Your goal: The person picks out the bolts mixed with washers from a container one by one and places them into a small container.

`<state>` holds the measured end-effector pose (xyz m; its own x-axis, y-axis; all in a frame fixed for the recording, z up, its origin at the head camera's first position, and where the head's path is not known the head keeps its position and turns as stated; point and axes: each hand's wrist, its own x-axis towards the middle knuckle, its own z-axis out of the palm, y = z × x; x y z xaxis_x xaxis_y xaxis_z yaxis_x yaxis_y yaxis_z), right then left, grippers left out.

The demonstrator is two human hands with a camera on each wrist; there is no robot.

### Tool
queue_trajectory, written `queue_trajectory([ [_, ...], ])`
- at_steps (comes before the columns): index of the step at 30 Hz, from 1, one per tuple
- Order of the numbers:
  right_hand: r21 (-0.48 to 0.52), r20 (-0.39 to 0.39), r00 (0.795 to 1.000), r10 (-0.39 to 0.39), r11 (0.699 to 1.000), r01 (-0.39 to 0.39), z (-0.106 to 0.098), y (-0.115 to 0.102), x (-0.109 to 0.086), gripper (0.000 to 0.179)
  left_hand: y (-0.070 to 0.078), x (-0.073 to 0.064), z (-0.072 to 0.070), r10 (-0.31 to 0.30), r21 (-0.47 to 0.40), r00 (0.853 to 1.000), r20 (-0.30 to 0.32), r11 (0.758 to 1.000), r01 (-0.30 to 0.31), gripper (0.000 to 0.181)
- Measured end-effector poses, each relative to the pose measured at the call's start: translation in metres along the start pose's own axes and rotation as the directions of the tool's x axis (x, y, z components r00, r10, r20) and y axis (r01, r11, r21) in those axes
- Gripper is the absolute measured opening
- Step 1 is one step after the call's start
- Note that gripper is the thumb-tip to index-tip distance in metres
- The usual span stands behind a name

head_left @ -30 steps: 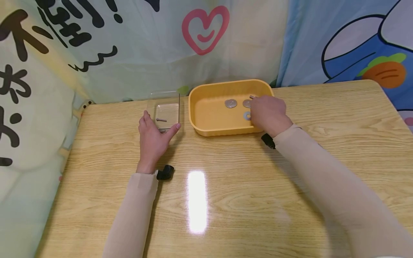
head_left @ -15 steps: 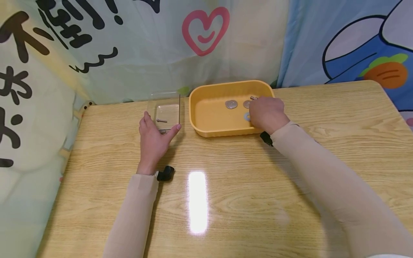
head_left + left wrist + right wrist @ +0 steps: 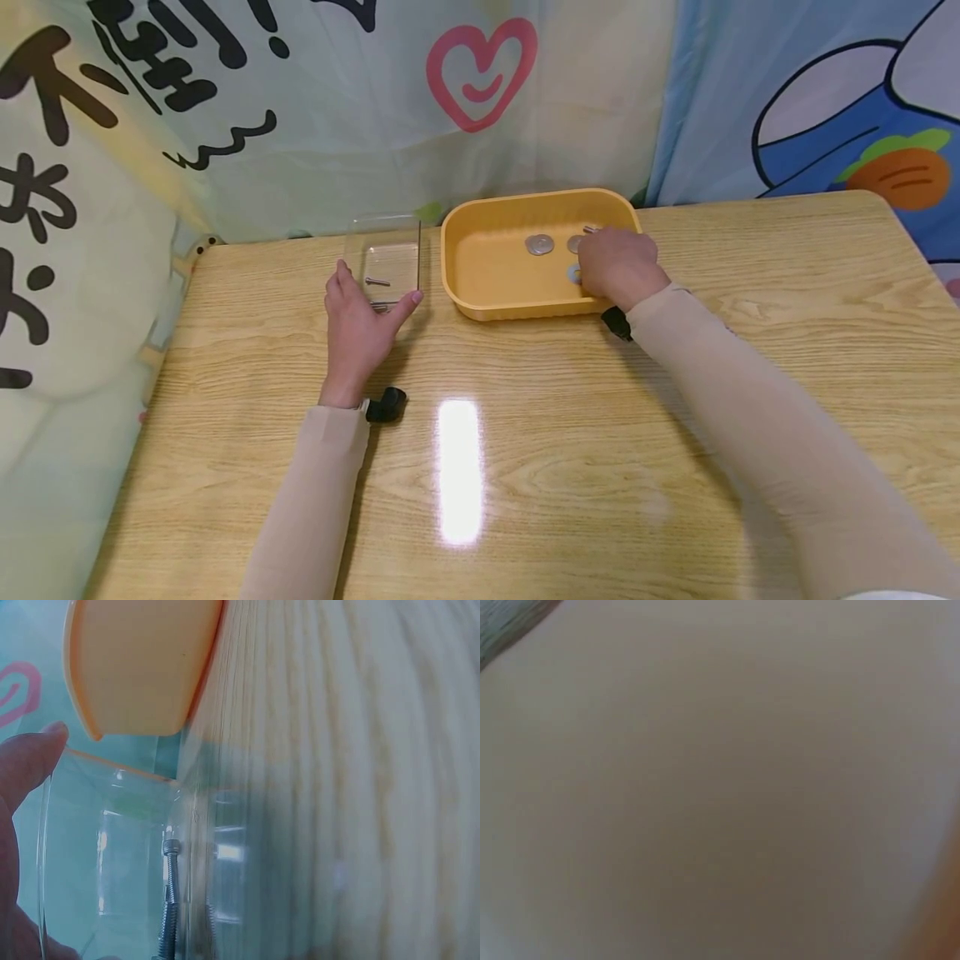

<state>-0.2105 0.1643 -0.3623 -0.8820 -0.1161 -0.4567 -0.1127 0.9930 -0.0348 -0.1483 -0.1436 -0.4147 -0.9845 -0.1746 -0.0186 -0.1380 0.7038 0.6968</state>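
My left hand (image 3: 358,333) spans the near end of a clear plastic box (image 3: 390,254), thumb at one side and fingers at the other. Inside the box lie several metal bolts (image 3: 171,881), sharpest in the left wrist view. Over the right end of a yellow plastic tray (image 3: 491,279), my right hand (image 3: 621,267) reaches down with its fingertips hidden behind the knuckles; I cannot tell what they hold. Beside it in the tray are large washers (image 3: 539,244), a smaller ring-shaped washer (image 3: 574,273) and a bolt (image 3: 591,229). The right wrist view is a blurred beige surface.
Both containers stand near the back edge of a wooden table (image 3: 540,467), the box left of the tray. A printed cloth (image 3: 337,150) hangs right behind them. Small black cameras (image 3: 387,404) sit at the wrists.
My right hand has shifted very slightly left within the tray. The left hand stays on the box. The whole head view has drifted a little.
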Motion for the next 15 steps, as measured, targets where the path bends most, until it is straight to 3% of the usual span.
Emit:
queue_trajectory([
  [15, 0.014, -0.023, 1.000, -0.010, 1.000, 0.010, 0.0011, 0.0004, -0.0003, 0.052, -0.0019, 0.0012, 0.0011, 0.005, 0.006, 1.000, 0.001, 1.000, -0.005, 0.120],
])
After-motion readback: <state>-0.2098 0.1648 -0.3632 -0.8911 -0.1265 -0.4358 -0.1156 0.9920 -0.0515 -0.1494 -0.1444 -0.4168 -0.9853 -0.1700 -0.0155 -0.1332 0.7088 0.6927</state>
